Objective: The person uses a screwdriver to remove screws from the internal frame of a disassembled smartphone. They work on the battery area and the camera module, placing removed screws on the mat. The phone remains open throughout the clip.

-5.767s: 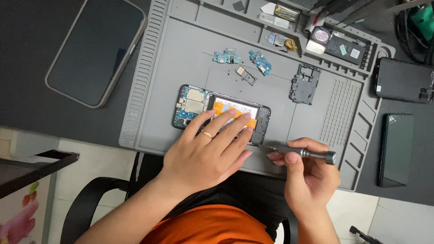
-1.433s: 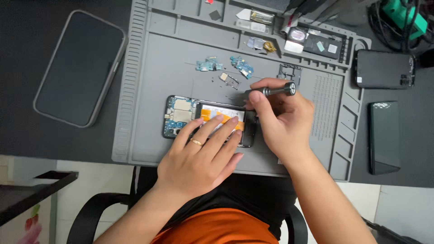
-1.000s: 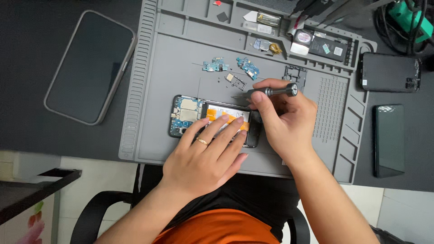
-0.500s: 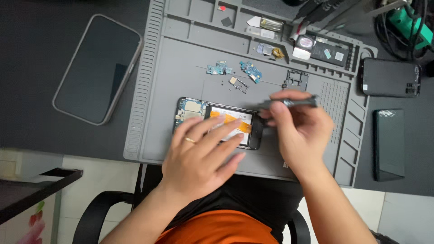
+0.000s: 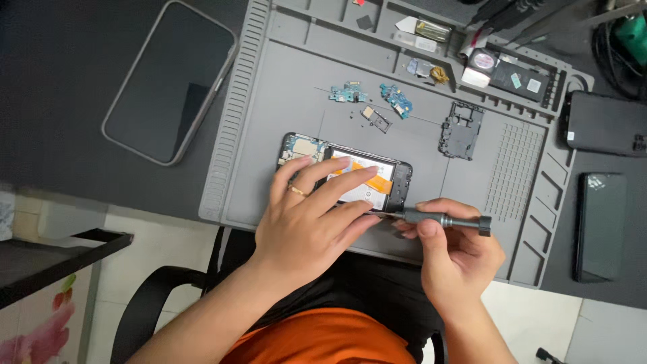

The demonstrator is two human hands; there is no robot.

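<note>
An opened phone (image 5: 397, 182) with its back off lies on a grey repair mat (image 5: 283, 101), showing a blue circuit board at its left end and an orange strip across the battery. My left hand (image 5: 310, 216) rests flat on it, fingers spread, a ring on one finger. My right hand (image 5: 455, 253) grips a grey screwdriver (image 5: 441, 220) that lies almost level, its tip at the phone's near right edge.
On the mat beyond the phone lie small blue circuit boards (image 5: 349, 93), a dark inner frame piece (image 5: 461, 130) and tray pockets with small parts (image 5: 485, 64). A phone lies face up at far left (image 5: 168, 81), and two dark phones lie at right (image 5: 600, 226).
My right hand has drawn the screwdriver from above the phone's far right corner down to its near right edge. My left hand stays pressed on the phone.
</note>
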